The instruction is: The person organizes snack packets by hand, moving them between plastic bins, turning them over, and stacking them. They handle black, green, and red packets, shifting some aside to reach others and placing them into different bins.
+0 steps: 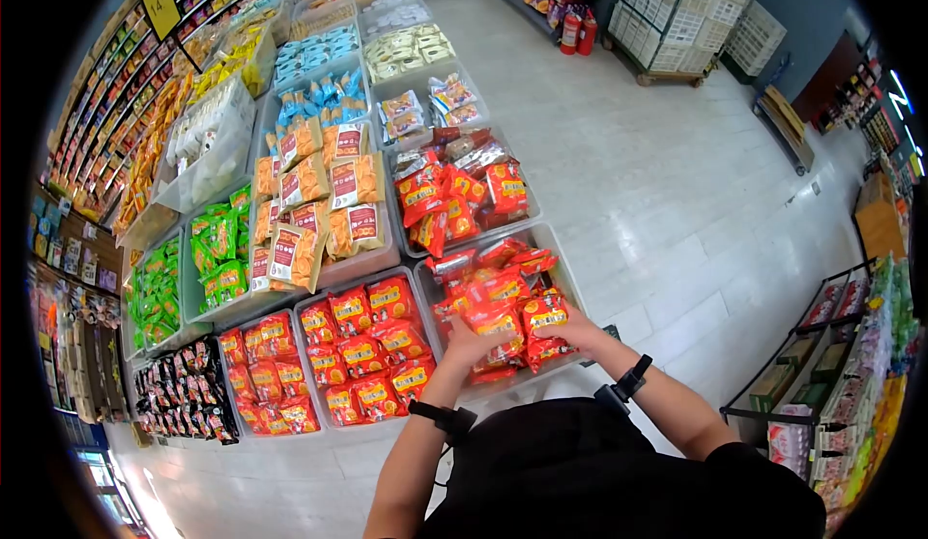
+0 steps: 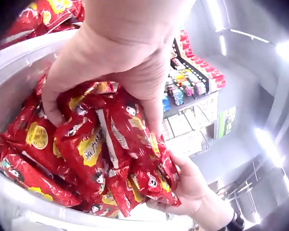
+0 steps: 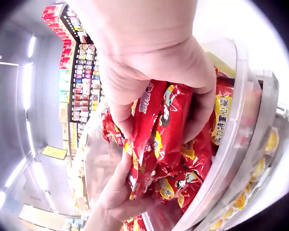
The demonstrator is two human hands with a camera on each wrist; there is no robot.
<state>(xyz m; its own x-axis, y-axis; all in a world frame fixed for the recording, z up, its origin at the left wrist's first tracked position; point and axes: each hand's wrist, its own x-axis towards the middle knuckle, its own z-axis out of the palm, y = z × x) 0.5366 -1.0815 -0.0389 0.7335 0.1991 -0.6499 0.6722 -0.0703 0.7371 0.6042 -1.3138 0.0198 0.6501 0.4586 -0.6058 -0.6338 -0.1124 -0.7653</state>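
Note:
Both hands are inside a clear plastic bin [image 1: 570, 266] of red snack packets with yellow labels. My left hand [image 1: 468, 345] is at the bin's near left side; its thumb and fingers curl round red snack packets [image 2: 89, 144] in the left wrist view. Opposite it, my right hand [image 1: 578, 329] grips upright red snack packets [image 3: 171, 122], with thumb and fingers on either side of them. Between the two hands, several packets stand close together. Some fingertips are hidden behind the wrappers.
More bins of red packets [image 1: 362, 353] adjoin on the left, with brown snack bags [image 1: 302, 179] and green packets [image 1: 220, 239] beyond. Another bin of red packets [image 1: 464, 196] lies just behind. A shelf rack [image 1: 822, 375] stands at right; fire extinguishers [image 1: 578, 34] are at the back.

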